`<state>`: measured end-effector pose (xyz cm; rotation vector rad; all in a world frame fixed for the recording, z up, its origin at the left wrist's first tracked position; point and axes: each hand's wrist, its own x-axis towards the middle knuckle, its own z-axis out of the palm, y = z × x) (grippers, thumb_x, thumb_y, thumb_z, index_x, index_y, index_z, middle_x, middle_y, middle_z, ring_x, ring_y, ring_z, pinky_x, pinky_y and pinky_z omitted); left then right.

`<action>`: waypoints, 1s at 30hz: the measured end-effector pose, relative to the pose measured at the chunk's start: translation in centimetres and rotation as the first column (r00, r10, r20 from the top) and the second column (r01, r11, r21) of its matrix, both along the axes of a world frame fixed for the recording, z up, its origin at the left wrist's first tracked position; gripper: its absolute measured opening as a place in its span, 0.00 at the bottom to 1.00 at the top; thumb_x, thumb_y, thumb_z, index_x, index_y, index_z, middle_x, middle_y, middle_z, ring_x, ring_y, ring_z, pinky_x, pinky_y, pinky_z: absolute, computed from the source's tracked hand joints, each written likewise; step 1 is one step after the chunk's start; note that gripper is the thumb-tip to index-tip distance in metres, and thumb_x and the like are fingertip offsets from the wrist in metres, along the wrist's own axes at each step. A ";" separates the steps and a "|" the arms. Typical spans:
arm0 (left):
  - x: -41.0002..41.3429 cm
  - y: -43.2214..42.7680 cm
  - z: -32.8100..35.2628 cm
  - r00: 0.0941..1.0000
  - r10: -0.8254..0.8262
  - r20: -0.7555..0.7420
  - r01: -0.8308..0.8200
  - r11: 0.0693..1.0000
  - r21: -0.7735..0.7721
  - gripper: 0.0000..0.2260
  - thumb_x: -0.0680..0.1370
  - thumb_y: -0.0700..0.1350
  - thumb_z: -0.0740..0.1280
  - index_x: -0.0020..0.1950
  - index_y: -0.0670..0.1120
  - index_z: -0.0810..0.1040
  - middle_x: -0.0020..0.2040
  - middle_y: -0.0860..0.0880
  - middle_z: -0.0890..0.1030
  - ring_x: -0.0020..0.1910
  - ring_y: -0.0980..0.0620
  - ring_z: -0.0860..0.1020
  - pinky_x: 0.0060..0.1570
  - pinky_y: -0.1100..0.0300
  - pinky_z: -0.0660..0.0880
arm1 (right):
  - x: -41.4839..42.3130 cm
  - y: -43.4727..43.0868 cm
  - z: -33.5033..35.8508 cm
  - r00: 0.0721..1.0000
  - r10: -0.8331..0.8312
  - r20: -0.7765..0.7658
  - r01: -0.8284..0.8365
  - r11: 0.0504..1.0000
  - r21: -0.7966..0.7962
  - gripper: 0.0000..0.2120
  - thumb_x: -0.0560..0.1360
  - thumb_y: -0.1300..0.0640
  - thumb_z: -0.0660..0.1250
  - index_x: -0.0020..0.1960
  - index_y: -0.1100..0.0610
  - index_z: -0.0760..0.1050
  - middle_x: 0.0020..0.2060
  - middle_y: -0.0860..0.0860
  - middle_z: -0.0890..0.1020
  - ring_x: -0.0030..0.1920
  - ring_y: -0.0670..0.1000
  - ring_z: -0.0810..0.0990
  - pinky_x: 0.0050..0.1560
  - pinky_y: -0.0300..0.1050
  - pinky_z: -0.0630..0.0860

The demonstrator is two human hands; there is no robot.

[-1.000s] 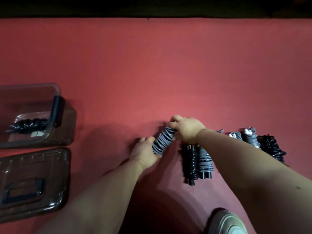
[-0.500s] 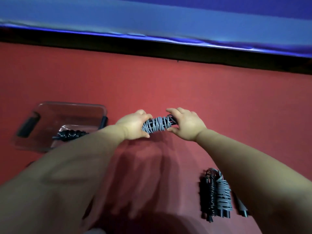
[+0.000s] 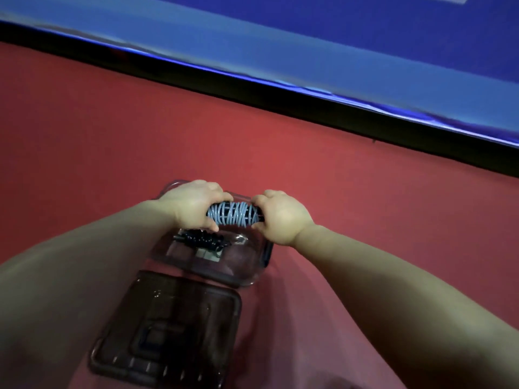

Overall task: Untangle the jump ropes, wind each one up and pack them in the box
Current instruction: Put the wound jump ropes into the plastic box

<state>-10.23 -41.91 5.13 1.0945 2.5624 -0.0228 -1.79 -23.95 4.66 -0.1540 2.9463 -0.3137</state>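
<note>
**Wound grey jump rope (image 3: 234, 214) held level over the open box (image 3: 248, 272).**
You grip the bundle at both ends: your left hand (image 3: 193, 204) curls its fingers and thumb round the left end, and your right hand (image 3: 280, 216) does the same at the right end. The rope is pale grey-blue cord lashed in crossing turns over dark handles, making a short cylinder. Below it the clear box, on the red floor (image 3: 112, 136), holds a black wound rope (image 3: 202, 239). The lid (image 3: 168, 327) lies just beside the box, nearer you.
</note>
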 end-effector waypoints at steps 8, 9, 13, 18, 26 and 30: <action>-3.7 -3.4 -7.5 0.993 0.119 0.016 -0.118 0.991 -0.055 0.23 0.72 0.46 0.70 0.66 0.51 0.70 0.62 0.51 0.74 0.61 0.50 0.70 0.62 0.55 0.68 | -4.7 -5.7 -6.9 0.981 -0.114 0.160 0.118 0.993 -0.015 0.22 0.74 0.53 0.66 0.67 0.56 0.68 0.60 0.54 0.73 0.61 0.57 0.70 0.57 0.50 0.73; -3.9 -3.2 -8.3 0.994 0.110 -0.002 -0.110 0.992 -0.068 0.22 0.73 0.45 0.69 0.66 0.50 0.70 0.62 0.51 0.74 0.60 0.49 0.70 0.62 0.55 0.69 | -4.9 -5.9 -7.8 0.977 -0.138 0.165 0.143 0.990 -0.017 0.22 0.74 0.53 0.66 0.66 0.56 0.68 0.59 0.54 0.73 0.61 0.56 0.70 0.57 0.49 0.73; -4.6 -2.3 -10.7 0.992 0.105 -0.075 -0.113 0.988 -0.109 0.22 0.74 0.42 0.67 0.67 0.49 0.68 0.63 0.51 0.72 0.61 0.49 0.69 0.58 0.55 0.71 | -5.6 -6.4 -10.3 0.959 -0.239 0.152 0.243 0.970 -0.008 0.19 0.74 0.57 0.65 0.65 0.55 0.69 0.58 0.53 0.74 0.59 0.55 0.71 0.53 0.48 0.73; -5.4 -2.4 -12.6 0.983 0.185 -0.002 -0.184 0.975 -0.123 0.27 0.75 0.41 0.67 0.72 0.49 0.64 0.68 0.51 0.69 0.66 0.49 0.67 0.62 0.53 0.71 | -6.8 -6.9 -12.0 0.944 -0.272 0.187 0.277 0.961 0.001 0.19 0.76 0.60 0.62 0.66 0.56 0.68 0.60 0.53 0.73 0.61 0.56 0.70 0.50 0.48 0.73; -5.1 -2.7 -13.6 0.971 0.237 -0.015 -0.238 0.970 -0.050 0.28 0.74 0.38 0.68 0.72 0.48 0.64 0.66 0.50 0.66 0.64 0.48 0.68 0.57 0.52 0.74 | -6.8 -7.7 -12.9 0.917 -0.359 0.174 0.367 0.930 -0.019 0.20 0.76 0.63 0.60 0.68 0.55 0.66 0.62 0.52 0.71 0.62 0.56 0.68 0.44 0.47 0.70; -4.5 -2.4 -13.8 0.949 0.314 -0.036 -0.314 0.949 0.019 0.17 0.73 0.36 0.67 0.60 0.46 0.70 0.60 0.49 0.70 0.56 0.47 0.72 0.49 0.52 0.74 | -6.3 -8.0 -12.8 0.896 -0.390 0.213 0.402 0.916 -0.015 0.21 0.75 0.62 0.62 0.68 0.56 0.66 0.62 0.53 0.69 0.62 0.56 0.68 0.43 0.47 0.68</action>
